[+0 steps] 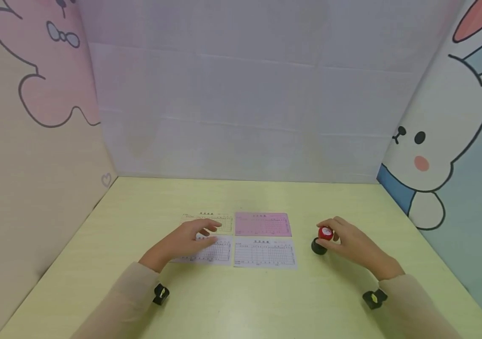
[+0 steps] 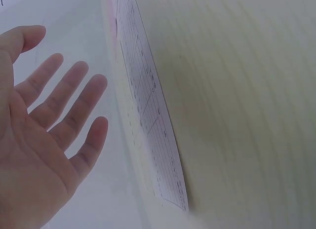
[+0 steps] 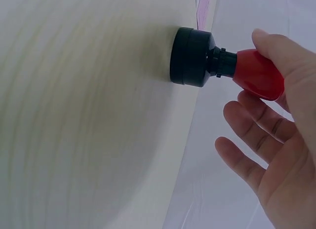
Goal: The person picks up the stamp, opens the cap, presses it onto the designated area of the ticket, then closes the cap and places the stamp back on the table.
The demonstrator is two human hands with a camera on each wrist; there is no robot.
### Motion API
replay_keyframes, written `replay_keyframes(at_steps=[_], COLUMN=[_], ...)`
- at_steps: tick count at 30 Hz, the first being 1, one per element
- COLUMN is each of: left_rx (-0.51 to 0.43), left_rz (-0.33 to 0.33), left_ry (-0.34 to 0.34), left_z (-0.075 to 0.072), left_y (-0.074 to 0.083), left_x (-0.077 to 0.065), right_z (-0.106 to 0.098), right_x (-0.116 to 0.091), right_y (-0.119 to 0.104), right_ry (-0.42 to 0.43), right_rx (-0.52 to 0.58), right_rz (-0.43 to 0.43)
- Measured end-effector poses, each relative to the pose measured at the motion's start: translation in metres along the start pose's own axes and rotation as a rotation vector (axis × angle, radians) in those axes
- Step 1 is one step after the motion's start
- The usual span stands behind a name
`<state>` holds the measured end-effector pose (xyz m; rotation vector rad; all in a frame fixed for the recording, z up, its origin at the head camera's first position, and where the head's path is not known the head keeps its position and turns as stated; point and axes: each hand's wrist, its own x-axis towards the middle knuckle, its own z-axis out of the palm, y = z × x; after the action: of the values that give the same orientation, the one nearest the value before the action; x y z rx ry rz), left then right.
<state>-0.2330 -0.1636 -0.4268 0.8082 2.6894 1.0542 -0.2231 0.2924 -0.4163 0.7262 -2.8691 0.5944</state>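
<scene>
My right hand (image 1: 349,241) pinches the red knob of a stamp (image 3: 259,73) between thumb and fingers. The stamp has a round black base (image 3: 190,56), which faces down at the table in the right wrist view. My left hand (image 1: 188,238) hovers over the left-hand forms, fingers spread and relaxed, holding nothing. Partly hidden below it are a yellowish printed form (image 1: 226,222) and a white one (image 1: 223,252). Beside these lie a pink form (image 1: 262,224) and another white form (image 1: 265,253), making a two-by-two layout.
The pale yellow table (image 1: 224,301) meets a whitish cloth backdrop (image 1: 241,108) at the far edge. Side panels carry a pink cartoon figure (image 1: 59,89) at left and a white rabbit (image 1: 431,122) at right. A small black device (image 1: 161,294) sits by the left wrist, another (image 1: 374,299) by the right.
</scene>
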Motion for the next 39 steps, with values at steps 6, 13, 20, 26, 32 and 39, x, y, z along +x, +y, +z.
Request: replay_keyframes(at_steps=[6, 13, 20, 26, 32, 39], left_rx=[-0.029, -0.051, -0.094, -0.114, -0.154, -0.153], left_rz=[0.027, 0.048, 0.094, 0.121, 0.159, 0.154], left_ry=[-0.018, -0.034, -0.074, -0.087, -0.085, -0.059], left_z=[0.008, 0.017, 0.028, 0.037, 0.046, 0.055], left_y=[0.008, 0.021, 0.031, 0.042, 0.049, 0.057], left_x=[0.007, 0.017, 0.027, 0.035, 0.042, 0.048], right_z=[0.0, -0.002, -0.005, -0.008, -0.009, -0.008], right_x=[0.0, 0.0, 0.001, 0.001, 0.003, 0.005], right_y=[0.001, -0.001, -0.006, -0.011, -0.016, -0.023], right_ry=[0.007, 0.038, 0.046, 0.042, 0.037, 0.007], right_rx=[-0.002, 0.021, 0.108, 0.165, 0.222, 0.297], right_rz=[-0.017, -0.04, -0.073, -0.047, -0.045, -0.051])
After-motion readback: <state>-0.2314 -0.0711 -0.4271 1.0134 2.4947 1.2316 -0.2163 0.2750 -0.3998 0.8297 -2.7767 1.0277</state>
